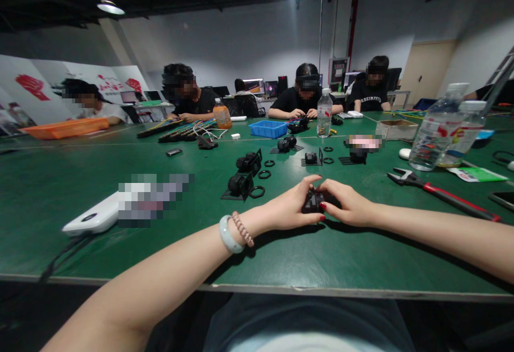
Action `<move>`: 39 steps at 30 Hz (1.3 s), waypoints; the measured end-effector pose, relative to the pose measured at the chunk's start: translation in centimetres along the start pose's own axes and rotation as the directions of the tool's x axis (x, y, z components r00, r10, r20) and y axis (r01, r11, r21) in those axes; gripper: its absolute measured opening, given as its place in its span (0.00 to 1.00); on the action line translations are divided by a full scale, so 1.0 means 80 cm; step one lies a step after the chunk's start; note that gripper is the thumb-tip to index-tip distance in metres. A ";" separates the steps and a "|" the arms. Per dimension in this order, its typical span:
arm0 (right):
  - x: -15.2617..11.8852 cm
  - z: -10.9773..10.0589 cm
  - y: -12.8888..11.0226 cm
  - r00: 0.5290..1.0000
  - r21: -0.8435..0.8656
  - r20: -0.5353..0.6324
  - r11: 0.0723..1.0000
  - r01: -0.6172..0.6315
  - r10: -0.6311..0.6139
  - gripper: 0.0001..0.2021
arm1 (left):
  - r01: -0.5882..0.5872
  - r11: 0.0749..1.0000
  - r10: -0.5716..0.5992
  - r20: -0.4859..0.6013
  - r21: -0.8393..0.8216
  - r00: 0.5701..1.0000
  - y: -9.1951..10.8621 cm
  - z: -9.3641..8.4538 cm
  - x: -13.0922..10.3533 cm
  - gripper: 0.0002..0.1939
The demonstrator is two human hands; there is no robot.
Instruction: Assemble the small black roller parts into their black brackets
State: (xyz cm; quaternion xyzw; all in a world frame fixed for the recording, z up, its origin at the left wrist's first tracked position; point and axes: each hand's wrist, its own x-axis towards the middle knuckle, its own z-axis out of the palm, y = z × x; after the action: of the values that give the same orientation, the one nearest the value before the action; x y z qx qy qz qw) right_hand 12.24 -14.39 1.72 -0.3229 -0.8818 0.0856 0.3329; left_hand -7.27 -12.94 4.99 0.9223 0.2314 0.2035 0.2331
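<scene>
A small black plastic part [315, 201] rests on the green table [281, 255] near its front edge, gripped from both sides. My left hand [291, 206] closes on its left side; a pale bangle and a bead bracelet sit on that wrist. My right hand [348, 204] closes on its right side, fingers over the top. Most of the part is hidden by my fingers. Just beyond lie similar black parts [240, 183] [249, 162] and loose black rings [257, 191].
A red-handled adjustable wrench [439, 192] lies to the right. Two water bottles [437, 127] stand at far right, another bottle [324, 112] and a blue tray [268, 128] mid-table. A white device [94, 217] lies left. Several people work at the far side.
</scene>
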 end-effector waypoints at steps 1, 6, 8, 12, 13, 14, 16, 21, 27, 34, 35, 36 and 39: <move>0.000 0.000 0.000 1.000 -0.003 -0.002 1.000 0.000 0.000 0.08 | 0.001 1.000 -0.001 -0.001 -0.004 1.000 0.000 0.000 0.000 0.37; 0.000 0.000 0.000 1.000 -0.007 0.004 1.000 0.004 -0.004 0.07 | 0.001 1.000 -0.001 -0.004 -0.019 1.000 0.000 0.000 0.000 0.38; 0.000 0.000 0.000 1.000 -0.006 0.010 1.000 0.005 -0.005 0.07 | 0.002 1.000 -0.003 -0.002 -0.019 1.000 0.000 -0.001 0.000 0.38; 0.001 0.000 -0.001 1.000 0.009 0.011 1.000 0.008 -0.008 0.07 | -0.001 1.000 0.000 -0.003 -0.013 1.000 0.000 0.000 0.000 0.37; 0.001 -0.001 -0.001 1.000 0.011 0.008 1.000 0.012 -0.012 0.07 | 0.000 1.000 0.000 -0.001 -0.008 1.000 0.000 0.000 0.000 0.37; 0.001 -0.001 -0.001 1.000 0.013 0.004 1.000 0.016 -0.016 0.07 | 0.002 1.000 -0.002 0.001 -0.003 1.000 0.001 0.000 0.000 0.37; 0.001 0.000 0.000 1.000 0.014 -0.002 1.000 0.019 -0.019 0.07 | 0.007 1.000 -0.007 0.006 0.008 1.000 0.001 0.000 0.000 0.37; -0.001 0.000 0.001 1.000 0.018 -0.022 1.000 0.006 -0.005 0.07 | 0.012 1.000 -0.012 0.008 0.024 1.000 0.001 0.000 0.000 0.38; -0.001 0.000 -0.001 0.996 0.041 -0.087 0.998 0.037 -0.034 0.13 | -0.004 1.000 0.004 0.005 0.028 1.000 0.000 -0.001 0.000 0.37; -0.003 -0.001 -0.005 0.988 0.005 -0.100 0.993 0.120 -0.119 0.21 | -0.030 0.999 0.030 0.013 0.020 0.999 0.000 -0.002 0.000 0.35; -0.003 -0.001 -0.006 0.988 0.003 -0.094 0.993 0.121 -0.120 0.21 | -0.027 0.999 0.026 0.015 0.022 1.000 0.000 -0.002 0.000 0.35; -0.003 -0.001 -0.006 0.989 0.000 -0.090 0.993 0.122 -0.122 0.21 | -0.023 0.999 0.023 0.017 0.024 1.000 0.000 -0.002 0.000 0.36; -0.002 -0.001 -0.008 0.989 -0.004 -0.076 0.992 0.130 -0.130 0.20 | -0.018 0.999 0.018 0.025 0.028 1.000 0.000 -0.002 0.000 0.36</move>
State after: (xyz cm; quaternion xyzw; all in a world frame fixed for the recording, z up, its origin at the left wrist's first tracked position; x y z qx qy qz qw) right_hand 12.06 -14.97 1.94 -0.2677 -0.8876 0.0518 0.3712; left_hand -7.34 -12.84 5.12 0.9300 0.2230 0.1908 0.2212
